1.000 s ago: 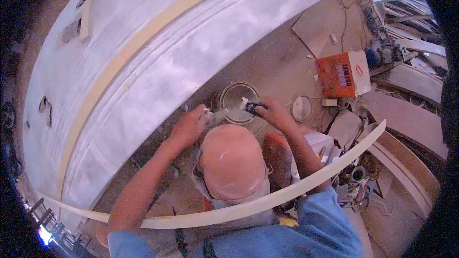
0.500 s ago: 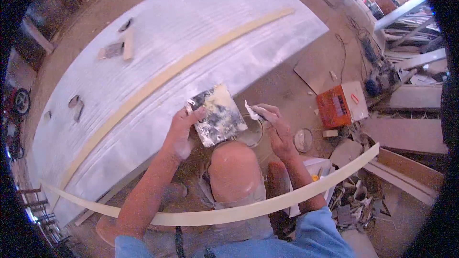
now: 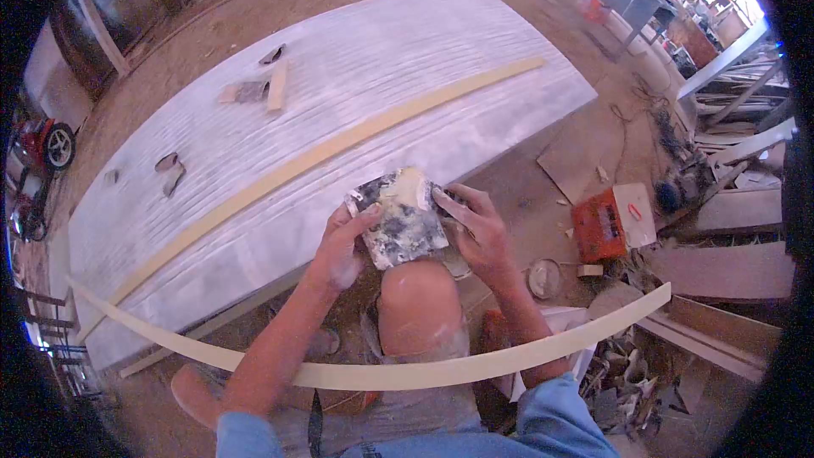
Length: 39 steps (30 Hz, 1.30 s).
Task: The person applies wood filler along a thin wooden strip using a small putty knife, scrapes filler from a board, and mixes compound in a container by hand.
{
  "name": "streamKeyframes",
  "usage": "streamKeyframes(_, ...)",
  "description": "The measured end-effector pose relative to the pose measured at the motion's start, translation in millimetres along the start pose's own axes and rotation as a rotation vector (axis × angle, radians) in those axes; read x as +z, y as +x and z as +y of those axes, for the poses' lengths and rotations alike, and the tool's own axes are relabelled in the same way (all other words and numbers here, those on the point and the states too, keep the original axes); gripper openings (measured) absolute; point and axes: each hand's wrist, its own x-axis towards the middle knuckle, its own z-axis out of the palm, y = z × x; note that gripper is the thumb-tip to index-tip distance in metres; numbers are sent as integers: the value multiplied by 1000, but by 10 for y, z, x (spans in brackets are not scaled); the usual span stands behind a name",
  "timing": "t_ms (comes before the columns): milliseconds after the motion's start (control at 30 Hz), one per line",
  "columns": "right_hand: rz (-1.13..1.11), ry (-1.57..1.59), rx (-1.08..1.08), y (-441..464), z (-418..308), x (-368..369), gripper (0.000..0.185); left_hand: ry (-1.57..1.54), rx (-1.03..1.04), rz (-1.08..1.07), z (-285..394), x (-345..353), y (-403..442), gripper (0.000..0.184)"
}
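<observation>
A square board (image 3: 400, 225), black and smeared with white and cream paste, is held above my bare knee (image 3: 420, 305). My left hand (image 3: 343, 242) grips the board's left edge with the thumb on top. At the board's upper right, my right hand (image 3: 476, 225) has its fingers closed around a small dark tool, mostly hidden, against a patch of white paste. Behind the board lies a large whitish panel (image 3: 339, 148) with a long tan strip (image 3: 373, 125) along it. A pale curved strip (image 3: 475, 371) crosses in front of my forearms.
To the right stand an orange and white box (image 3: 600, 225), a round lid (image 3: 543, 278) and a small wood block (image 3: 590, 270). Boards and scraps (image 3: 627, 382) are piled at the right. A sanding-paper-like piece and wood block (image 3: 277, 86) lie on the panel.
My left hand has brought the smeared board up into view above the knee. My right hand has moved from the round container to the board's right side. The view has tilted up.
</observation>
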Motion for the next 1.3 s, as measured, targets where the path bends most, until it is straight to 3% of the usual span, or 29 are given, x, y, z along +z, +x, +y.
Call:
streamKeyframes(200, -4, -306, 112, -288, 386, 270, 44, -9, 91, -64, 60, -31, -78, 30)
streamKeyframes(267, -100, -32, 301, -632, 595, 409, 34, 91, 86, 60, 178, 51, -186, 29)
streamKeyframes(333, -44, 11, 475, -937, 359, 498, 30, 222, 105, 138, 131, -467, -94, 24)
streamKeyframes(400, 37, 50, 659, -1439, 6, 347, 27, 139, 137, 116, 375, -371, -402, 29)
streamKeyframes(467, 21, -35, 694, -1769, -400, 214, 27, 210, 229, 190, 563, -414, -646, 34)
streamKeyframes(500, 23, -224, 678, -2139, -492, 204, 29, 205, 205, 178, 610, -510, -765, 34)
streamKeyframes(567, 69, -321, 931, -2766, -736, 195, 29, 102, 304, 331, 711, -716, -1005, 35)
streamKeyframes(633, 106, -264, 911, -2967, -1183, -311, 32, 107, 318, 318, 644, -665, -1197, 35)
streamKeyframes(700, 75, -383, 1006, -3256, -1193, -578, 32, 97, 338, 304, 628, -738, -1340, 35)
streamKeyframes(867, 95, -676, 1083, -3968, -472, -993, 24, 227, 431, 356, 515, -748, -1582, 37)
streamKeyframes(1000, 114, -507, 909, -3907, -308, -910, 24, 244, 452, 415, 547, -1030, -1873, 38)
streamKeyframes(1067, 136, -758, 658, -3755, -271, -760, 28, 297, 429, 405, 541, -1248, -2034, 39)
streamKeyframes(1200, 162, -923, 707, -3568, -534, -531, 36, 206, 412, 469, 469, -1402, -2373, 38)
streamKeyframes(1300, 53, -706, 826, -3674, -727, -379, 41, 48, 334, 503, 385, -1377, -2484, 39)
